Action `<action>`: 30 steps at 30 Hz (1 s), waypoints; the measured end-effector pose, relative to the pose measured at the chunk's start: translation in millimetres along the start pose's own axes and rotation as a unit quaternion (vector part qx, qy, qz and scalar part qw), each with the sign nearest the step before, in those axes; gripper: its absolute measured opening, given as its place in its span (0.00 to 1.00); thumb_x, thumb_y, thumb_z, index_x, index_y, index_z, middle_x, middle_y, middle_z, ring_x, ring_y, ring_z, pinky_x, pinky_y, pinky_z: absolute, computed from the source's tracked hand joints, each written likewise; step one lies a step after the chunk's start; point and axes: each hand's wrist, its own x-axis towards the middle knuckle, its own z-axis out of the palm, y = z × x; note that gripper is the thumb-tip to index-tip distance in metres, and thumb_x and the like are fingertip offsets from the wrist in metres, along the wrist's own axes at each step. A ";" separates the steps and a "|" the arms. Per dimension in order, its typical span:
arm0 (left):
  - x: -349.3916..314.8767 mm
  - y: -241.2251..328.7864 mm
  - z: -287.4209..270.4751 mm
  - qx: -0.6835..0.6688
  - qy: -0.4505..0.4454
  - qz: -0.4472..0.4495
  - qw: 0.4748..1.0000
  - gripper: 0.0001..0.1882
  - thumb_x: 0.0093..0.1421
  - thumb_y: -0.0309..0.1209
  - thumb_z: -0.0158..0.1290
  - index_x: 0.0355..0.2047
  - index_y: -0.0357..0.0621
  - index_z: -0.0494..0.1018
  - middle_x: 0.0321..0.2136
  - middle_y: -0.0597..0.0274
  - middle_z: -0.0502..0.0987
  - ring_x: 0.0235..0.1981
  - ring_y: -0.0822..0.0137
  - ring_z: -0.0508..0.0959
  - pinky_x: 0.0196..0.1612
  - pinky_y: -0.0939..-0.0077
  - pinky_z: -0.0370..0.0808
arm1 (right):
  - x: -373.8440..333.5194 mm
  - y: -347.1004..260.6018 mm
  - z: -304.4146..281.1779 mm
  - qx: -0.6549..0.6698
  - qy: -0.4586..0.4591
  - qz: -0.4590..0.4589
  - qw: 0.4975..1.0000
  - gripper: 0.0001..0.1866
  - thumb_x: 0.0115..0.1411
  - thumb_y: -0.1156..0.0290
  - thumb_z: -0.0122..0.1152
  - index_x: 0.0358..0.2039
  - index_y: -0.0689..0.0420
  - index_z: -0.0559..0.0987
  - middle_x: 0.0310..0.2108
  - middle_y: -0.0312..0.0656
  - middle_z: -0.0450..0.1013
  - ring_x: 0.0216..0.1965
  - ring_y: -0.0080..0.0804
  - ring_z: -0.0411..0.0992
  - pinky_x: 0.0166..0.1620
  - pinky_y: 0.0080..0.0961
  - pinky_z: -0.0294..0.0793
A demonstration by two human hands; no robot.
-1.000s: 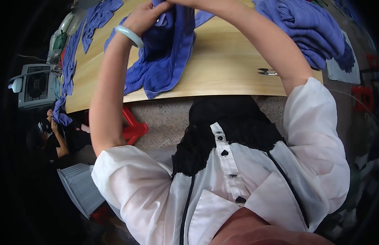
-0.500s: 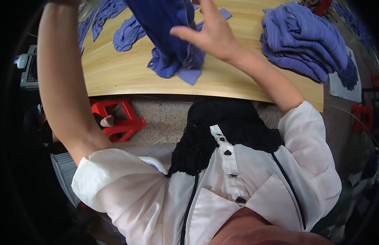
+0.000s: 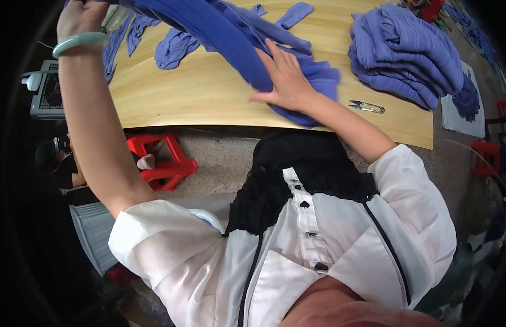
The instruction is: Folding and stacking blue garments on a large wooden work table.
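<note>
A blue-violet knit garment (image 3: 223, 41) stretches slantwise from the top left down across the wooden table (image 3: 187, 103). My left hand (image 3: 83, 20), with a pale green bangle (image 3: 81, 42) at the wrist, is raised at the upper left. Its fingers are closed on the garment's far end, partly cut off by the picture's top edge. On the garment's nearer end lies my right hand (image 3: 288, 82), fingers stretched out and thumb spread away. The garment's lower edge (image 3: 302, 117) reaches the table's front edge.
Folded blue-violet garments (image 3: 405, 54) form a stack at the right. Small thread snips (image 3: 366, 106) lie before it. Loose blue pieces (image 3: 175, 49) are scattered at the far left. Below the table stands a red stool (image 3: 174, 163); another person (image 3: 59, 161) is at the left.
The garment has gone from hanging bunched to being drawn out slantwise across the table. My right hand has come lower and nearer, onto it. The snips now show beside the stack.
</note>
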 end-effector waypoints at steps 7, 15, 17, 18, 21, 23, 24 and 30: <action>-12.5 -24.1 -49.1 -0.001 0.296 -0.067 0.953 0.19 0.60 0.33 0.27 0.45 0.35 0.61 0.44 0.51 0.64 0.47 0.61 0.63 0.50 0.62 0.59 | 17.3 91.8 32.4 0.006 -0.052 0.201 0.978 0.27 0.39 0.73 0.50 0.45 0.54 0.62 0.28 0.52 0.70 0.34 0.50 0.68 0.37 0.39 0.67; -58.7 -95.2 -175.1 -0.082 0.252 -0.039 0.963 0.23 0.58 0.37 0.26 0.46 0.34 0.60 0.48 0.49 0.63 0.50 0.56 0.62 0.54 0.61 0.56 | 107.2 90.6 -100.0 -0.040 0.046 0.240 0.969 0.20 0.37 0.77 0.45 0.35 0.57 0.73 0.28 0.53 0.70 0.32 0.45 0.69 0.38 0.36 0.68; -117.1 -111.6 -200.2 -0.132 0.299 -0.037 0.944 0.21 0.59 0.37 0.27 0.45 0.37 0.61 0.46 0.50 0.65 0.48 0.57 0.65 0.53 0.62 0.59 | 118.0 67.0 -77.9 0.001 0.013 0.271 0.962 0.18 0.39 0.77 0.45 0.34 0.57 0.74 0.29 0.52 0.70 0.33 0.44 0.70 0.38 0.35 0.68; -152.5 -131.6 -253.4 -0.372 0.081 -0.108 0.918 0.19 0.59 0.37 0.30 0.44 0.39 0.62 0.44 0.53 0.67 0.46 0.59 0.67 0.52 0.64 0.60 | 114.7 93.4 -66.0 -0.123 0.024 0.101 0.987 0.17 0.40 0.76 0.46 0.34 0.57 0.73 0.29 0.52 0.70 0.33 0.43 0.69 0.38 0.35 0.67; -183.1 -200.1 -181.7 -0.068 0.339 -0.361 0.866 0.15 0.59 0.35 0.35 0.43 0.43 0.63 0.42 0.57 0.69 0.43 0.62 0.69 0.49 0.65 0.64 | 78.2 190.9 -71.2 -0.314 -0.300 0.095 0.896 0.21 0.38 0.75 0.51 0.38 0.60 0.70 0.35 0.53 0.68 0.39 0.46 0.66 0.43 0.32 0.65; -233.5 -213.2 -217.6 -0.106 0.277 -0.459 0.838 0.15 0.60 0.33 0.32 0.43 0.41 0.61 0.40 0.54 0.69 0.40 0.60 0.71 0.43 0.65 0.69 | 52.7 142.0 -65.2 -0.254 -0.418 0.062 0.870 0.25 0.39 0.74 0.56 0.43 0.58 0.68 0.43 0.51 0.65 0.44 0.43 0.63 0.48 0.30 0.62; -244.3 -218.5 -232.5 -0.112 0.248 -0.494 0.826 0.14 0.60 0.33 0.32 0.43 0.40 0.60 0.39 0.53 0.70 0.39 0.59 0.72 0.40 0.67 0.71 | 48.7 136.2 -64.8 -0.254 -0.423 0.058 0.868 0.25 0.39 0.74 0.56 0.43 0.58 0.68 0.43 0.51 0.65 0.44 0.43 0.63 0.48 0.30 0.62; -251.2 -208.3 -217.9 0.161 0.277 -0.364 0.875 0.09 0.56 0.29 0.39 0.35 0.39 0.66 0.25 0.61 0.71 0.20 0.72 0.72 0.20 0.83 0.71 | 59.7 105.4 -29.1 -0.072 -0.302 0.033 0.950 0.20 0.48 0.67 0.54 0.43 0.58 0.69 0.40 0.47 0.67 0.42 0.41 0.65 0.45 0.29 0.63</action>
